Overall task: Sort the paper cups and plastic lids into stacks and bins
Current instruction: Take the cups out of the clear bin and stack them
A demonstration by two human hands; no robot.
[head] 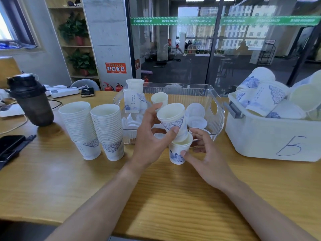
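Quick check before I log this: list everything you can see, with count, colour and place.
cup stacks: two, white with blue print, table left of centre
held cups: two, white-blue, upper tilted into lower
clear bin: one, transparent, centre back, holds lids and cups
lids: several, translucent white, in clear bin
white bin: one, right, heaped with loose cups
shaker bottle: one, dark, far left
phones: two, dark, back left and left edge
table: one, wooden
left hand: grips upper cup
right hand: grips lower cup
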